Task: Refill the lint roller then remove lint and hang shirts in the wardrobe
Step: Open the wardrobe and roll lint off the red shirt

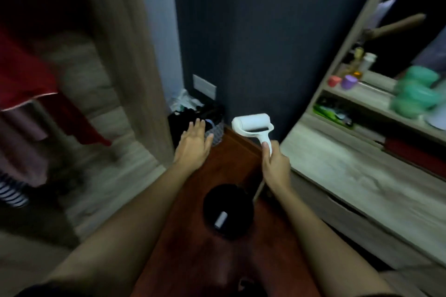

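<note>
My right hand (276, 166) grips the handle of a white lint roller (253, 124), held upright with its white roll on top. To its left my left hand (194, 144) is open, palm down, fingers spread, holding nothing. Below both hands a black round bin (228, 211) stands on the reddish floor, with a small white roll core (220, 220) lying inside it. At the left, the open wardrobe (125, 55) shows a red garment (31, 79), a mauve one and a striped one hanging.
A dark patterned basket (212, 128) with dark clothes and white bags sits in the corner by the dark wall. On the right, a wooden desk (350, 171) with shelves holds small bottles, pink and purple cups and green containers (415, 94).
</note>
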`<action>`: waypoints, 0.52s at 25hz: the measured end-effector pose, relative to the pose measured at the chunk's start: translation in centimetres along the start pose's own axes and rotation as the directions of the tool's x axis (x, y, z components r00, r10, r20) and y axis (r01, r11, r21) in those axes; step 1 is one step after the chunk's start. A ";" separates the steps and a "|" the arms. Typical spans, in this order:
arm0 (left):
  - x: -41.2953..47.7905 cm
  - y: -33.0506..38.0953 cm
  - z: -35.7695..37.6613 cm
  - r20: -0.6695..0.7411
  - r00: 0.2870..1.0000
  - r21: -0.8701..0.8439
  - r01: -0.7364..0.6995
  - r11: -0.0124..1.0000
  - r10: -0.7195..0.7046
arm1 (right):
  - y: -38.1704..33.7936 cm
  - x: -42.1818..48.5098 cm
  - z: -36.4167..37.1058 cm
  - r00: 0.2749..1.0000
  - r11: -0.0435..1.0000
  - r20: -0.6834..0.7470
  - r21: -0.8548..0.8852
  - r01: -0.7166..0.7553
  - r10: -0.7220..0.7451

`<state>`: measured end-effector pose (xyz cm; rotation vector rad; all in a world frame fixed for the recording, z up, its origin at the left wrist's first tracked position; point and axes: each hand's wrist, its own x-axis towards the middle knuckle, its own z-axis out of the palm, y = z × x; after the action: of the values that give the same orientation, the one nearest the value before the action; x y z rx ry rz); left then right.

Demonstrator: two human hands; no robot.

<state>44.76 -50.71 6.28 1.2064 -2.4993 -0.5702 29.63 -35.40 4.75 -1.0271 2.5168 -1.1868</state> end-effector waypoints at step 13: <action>4.7 27.2 26.5 0.303 0.938 0.036 -0.186 0.982 0.167 | 29.7 7.8 -19.8 0.983 0.906 -0.041 -0.383 -0.180 0.178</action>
<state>12.13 -33.22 -3.48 0.9618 -2.8624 -0.6735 0.14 -15.17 -2.84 -0.8382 2.8440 -0.6570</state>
